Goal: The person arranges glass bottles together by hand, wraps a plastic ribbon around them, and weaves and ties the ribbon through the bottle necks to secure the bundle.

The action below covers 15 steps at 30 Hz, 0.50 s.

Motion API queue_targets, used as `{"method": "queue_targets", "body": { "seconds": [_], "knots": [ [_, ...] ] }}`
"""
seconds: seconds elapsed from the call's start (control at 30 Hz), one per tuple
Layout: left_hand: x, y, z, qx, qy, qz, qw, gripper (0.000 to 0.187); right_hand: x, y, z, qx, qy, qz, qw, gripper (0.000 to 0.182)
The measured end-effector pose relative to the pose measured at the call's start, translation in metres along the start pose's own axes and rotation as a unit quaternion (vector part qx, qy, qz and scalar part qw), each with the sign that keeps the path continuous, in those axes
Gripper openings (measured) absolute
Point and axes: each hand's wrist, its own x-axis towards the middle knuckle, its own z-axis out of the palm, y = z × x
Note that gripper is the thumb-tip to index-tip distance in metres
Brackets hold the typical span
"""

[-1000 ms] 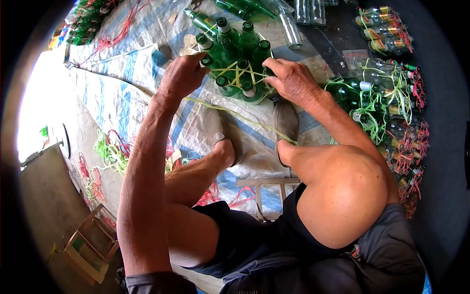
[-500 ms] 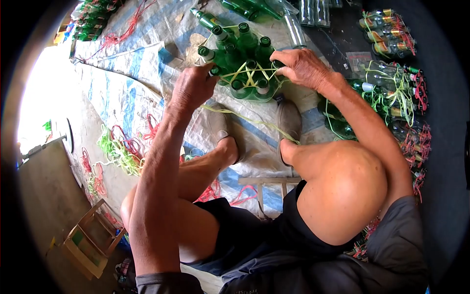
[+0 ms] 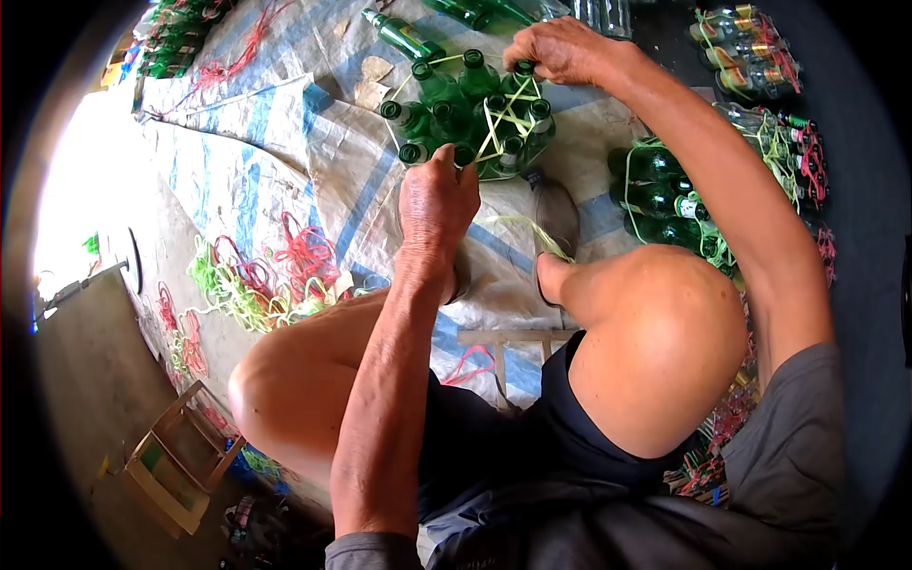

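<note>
A cluster of upright green glass bottles (image 3: 443,122) stands on the sheet before my feet. Pale yellow-green plastic strip (image 3: 493,129) runs around the necks and crisscrosses between those on the right. My left hand (image 3: 439,198) is closed at a bottle neck on the near side, its fingertips partly hidden. At the far right of the cluster, my right hand (image 3: 562,51) closes over another bottle's neck. A loose length of strip trails to my foot at right (image 3: 553,223).
White-and-blue woven sheeting (image 3: 256,142) covers the floor. A green bottle (image 3: 404,36) lies behind the cluster. Tied bottle bundles (image 3: 655,195) line the right side. Tangled red and green strips (image 3: 275,275) lie at left, near a wooden frame (image 3: 180,456).
My left hand has moved right to a near-side neck, and my right hand has moved up and away. The cluster appears turned, its crisscrossed strip now on the right.
</note>
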Motion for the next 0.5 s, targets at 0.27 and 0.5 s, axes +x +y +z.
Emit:
{"method": "queue_targets", "body": {
  "seconds": [0.27, 0.5],
  "knots": [
    [-0.002, 0.001, 0.006, -0.03, 0.037, -0.008, 0.999, 0.032, -0.014, -0.024, 0.013, 0.004, 0.064, 0.09, 0.994, 0.052],
    [-0.006, 0.001, 0.006, -0.009, 0.041, -0.011, 0.999, 0.035, -0.05, -0.043, 0.054, 0.182, 0.283, 0.177, 0.925, 0.048]
  ]
}}
